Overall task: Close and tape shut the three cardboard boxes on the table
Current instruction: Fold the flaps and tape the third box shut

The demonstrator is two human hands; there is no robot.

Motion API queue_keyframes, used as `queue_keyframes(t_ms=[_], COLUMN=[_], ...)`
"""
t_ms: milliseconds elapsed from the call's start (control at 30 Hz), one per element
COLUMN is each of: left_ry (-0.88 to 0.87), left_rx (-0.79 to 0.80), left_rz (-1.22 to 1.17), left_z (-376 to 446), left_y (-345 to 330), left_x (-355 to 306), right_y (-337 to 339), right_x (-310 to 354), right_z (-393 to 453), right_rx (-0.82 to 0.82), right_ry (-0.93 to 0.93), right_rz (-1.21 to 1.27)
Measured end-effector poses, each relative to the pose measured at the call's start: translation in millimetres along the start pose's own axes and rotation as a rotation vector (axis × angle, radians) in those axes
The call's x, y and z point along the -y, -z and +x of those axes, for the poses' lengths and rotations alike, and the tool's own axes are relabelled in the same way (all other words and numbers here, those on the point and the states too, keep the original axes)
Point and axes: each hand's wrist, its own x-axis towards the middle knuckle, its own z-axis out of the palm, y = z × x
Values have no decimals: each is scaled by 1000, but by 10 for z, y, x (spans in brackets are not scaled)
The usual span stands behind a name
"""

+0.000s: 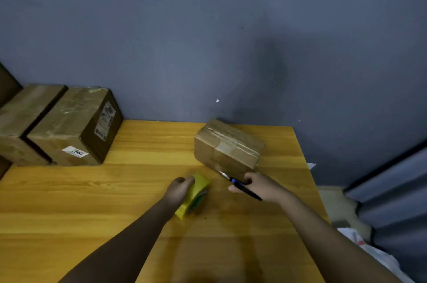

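Hands working beside three taped cardboard boxes on a glossy wood-grain table (pixel 69 202).

Left hand (pixel 179 189) is curling its fingers round a yellow tape roll (pixel 194 195), a squat ring lying tilted on the table; right hand (pixel 258 184) is pinching a slim black-and-blue cutter (pixel 242 187), its tip touching the small box (pixel 227 147), which is sitting closed under creased brown tape. Two bigger boxes are standing side by side at far left, touching: one (pixel 76 125) with shiny tape and printed labels, the other (pixel 23 118) plain.
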Motion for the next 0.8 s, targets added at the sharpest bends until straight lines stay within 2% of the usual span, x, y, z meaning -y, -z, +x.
queue_keyframes(t_ms=[167,433,600,700,800], left_ry=[-98,-332,-585,-660,-692], left_rx=[89,241,224,188,160], left_rz=[69,691,1123,1331,1427], left_z=[-113,-145,-246,-314,-388], left_y=[148,-140,-536,-754,-972], left_x=[30,53,122,182,237], right_y=[-113,-595,-827,-930,-1018], right_x=[-91,-758,-1161,-1301,-1384], right_z=[-94,-337,-502,-554,-568], right_rx=[-27,-212,-320,-368,-392], right_ry=[-1,-74,-189,-219,-244], right_rz=[-35,-221,-222,-266,-275])
